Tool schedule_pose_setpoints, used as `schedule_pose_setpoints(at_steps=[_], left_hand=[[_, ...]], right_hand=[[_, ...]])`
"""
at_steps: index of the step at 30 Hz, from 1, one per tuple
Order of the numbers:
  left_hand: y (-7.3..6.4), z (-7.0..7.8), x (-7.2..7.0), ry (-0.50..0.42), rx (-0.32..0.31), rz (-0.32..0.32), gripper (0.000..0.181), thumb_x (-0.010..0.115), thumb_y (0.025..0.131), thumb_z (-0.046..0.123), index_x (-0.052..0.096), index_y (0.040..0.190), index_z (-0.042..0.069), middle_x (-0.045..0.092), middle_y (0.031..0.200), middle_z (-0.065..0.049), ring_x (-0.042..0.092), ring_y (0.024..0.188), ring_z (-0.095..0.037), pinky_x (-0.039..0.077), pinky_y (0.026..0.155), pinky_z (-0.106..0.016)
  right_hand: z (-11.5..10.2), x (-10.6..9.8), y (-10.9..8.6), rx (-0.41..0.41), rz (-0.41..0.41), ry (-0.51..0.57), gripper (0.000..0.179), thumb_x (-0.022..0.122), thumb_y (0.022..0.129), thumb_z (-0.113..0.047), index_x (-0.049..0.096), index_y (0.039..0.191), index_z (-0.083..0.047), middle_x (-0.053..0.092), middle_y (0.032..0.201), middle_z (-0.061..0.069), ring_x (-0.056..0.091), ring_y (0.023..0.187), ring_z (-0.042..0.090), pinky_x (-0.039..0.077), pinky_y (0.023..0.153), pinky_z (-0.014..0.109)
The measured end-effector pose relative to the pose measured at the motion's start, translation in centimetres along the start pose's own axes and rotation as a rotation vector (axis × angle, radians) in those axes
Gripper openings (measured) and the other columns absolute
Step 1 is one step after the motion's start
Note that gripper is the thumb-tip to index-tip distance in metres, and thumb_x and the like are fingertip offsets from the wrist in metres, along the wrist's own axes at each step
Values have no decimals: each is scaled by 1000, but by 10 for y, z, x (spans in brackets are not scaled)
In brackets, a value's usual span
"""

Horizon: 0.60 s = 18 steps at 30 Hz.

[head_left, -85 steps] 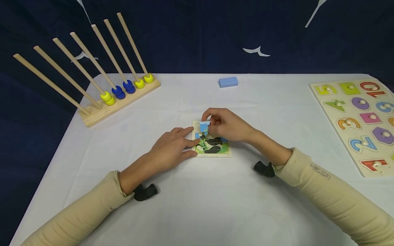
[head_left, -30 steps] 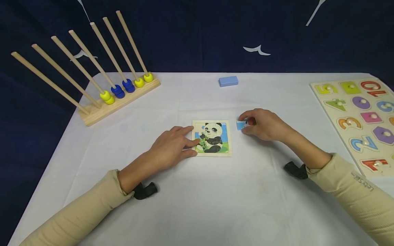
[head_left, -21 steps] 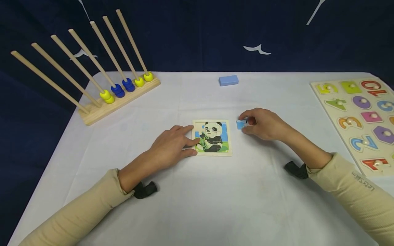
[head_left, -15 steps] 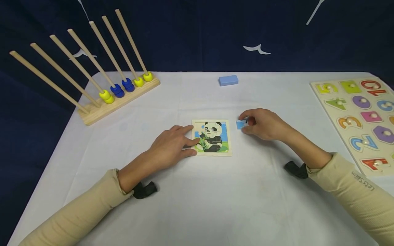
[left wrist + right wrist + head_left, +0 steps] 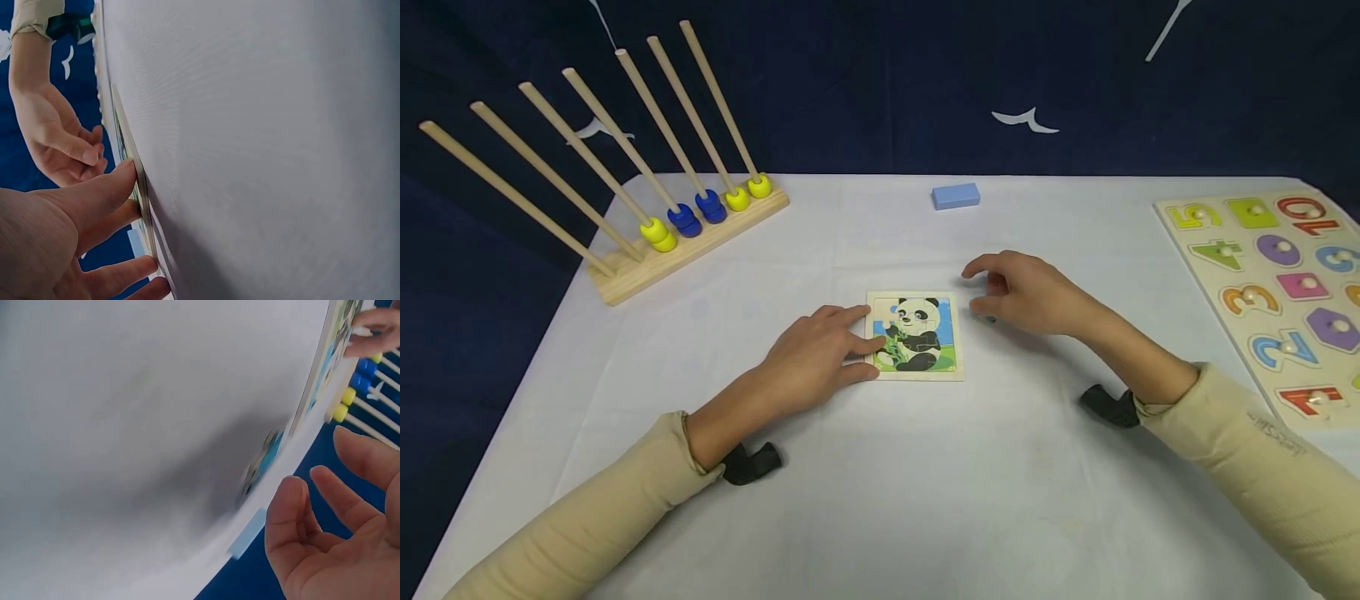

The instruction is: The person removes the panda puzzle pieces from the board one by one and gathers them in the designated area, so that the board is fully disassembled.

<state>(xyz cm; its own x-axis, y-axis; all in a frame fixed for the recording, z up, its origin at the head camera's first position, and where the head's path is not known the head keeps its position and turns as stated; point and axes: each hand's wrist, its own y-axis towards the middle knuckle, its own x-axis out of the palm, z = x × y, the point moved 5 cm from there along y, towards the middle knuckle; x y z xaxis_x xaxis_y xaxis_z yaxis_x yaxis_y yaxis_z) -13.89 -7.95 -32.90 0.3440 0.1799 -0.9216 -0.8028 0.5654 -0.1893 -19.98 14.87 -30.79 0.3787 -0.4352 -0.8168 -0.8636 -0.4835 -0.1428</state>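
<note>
A small panda jigsaw puzzle lies flat in its pale frame on the table, with a bare pale patch at the upper left of the picture. My left hand rests with extended fingers against the frame's left side. To the right of the puzzle, my right hand hovers low with loosely bent fingers and nothing between thumb and fingertips. Beneath it, a blue-edged puzzle piece lies on the table in the right wrist view. In the head view that hand hides almost all of the piece.
At the back left stands a wooden counting rack with tall rods and yellow and blue beads. A light blue block sits at the back. On the right lies a peg puzzle board of numbers and shapes. White cloth covers the table.
My right hand took a piece from the puzzle's upper left, carried it right and set it down. It has now let go and lifted slightly. The left hand stays put.
</note>
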Motion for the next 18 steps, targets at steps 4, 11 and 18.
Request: schedule_pose_setpoints(at_steps=[4, 11, 18], left_hand=[[1, 0, 0, -1, -8, -6, 41, 68, 94, 35, 65, 132, 20, 40, 152, -15, 40, 135, -35, 39, 101, -52], [3, -1, -1, -6, -1, -4, 41, 69, 93, 37, 66, 130, 20, 41, 151, -15, 41, 134, -34, 39, 102, -51], [2, -2, -1, -5, 7, 4, 40, 70, 92, 37, 68, 129, 20, 43, 150, -15, 42, 134, -34, 40, 101, -50]], right_hand=[[-14, 10, 6, -47, -8, 41, 34, 70, 90, -7, 64, 123, 0, 53, 87, 9, 47, 83, 25, 37, 74, 39], [-41, 30, 15, -104, -57, 57, 34, 71, 90, -7, 65, 124, -4, 52, 89, 10, 47, 81, 24, 38, 71, 37], [-52, 45, 25, -106, -160, -54, 44, 72, 88, -7, 62, 132, -6, 55, 98, 10, 51, 85, 22, 43, 76, 36]])
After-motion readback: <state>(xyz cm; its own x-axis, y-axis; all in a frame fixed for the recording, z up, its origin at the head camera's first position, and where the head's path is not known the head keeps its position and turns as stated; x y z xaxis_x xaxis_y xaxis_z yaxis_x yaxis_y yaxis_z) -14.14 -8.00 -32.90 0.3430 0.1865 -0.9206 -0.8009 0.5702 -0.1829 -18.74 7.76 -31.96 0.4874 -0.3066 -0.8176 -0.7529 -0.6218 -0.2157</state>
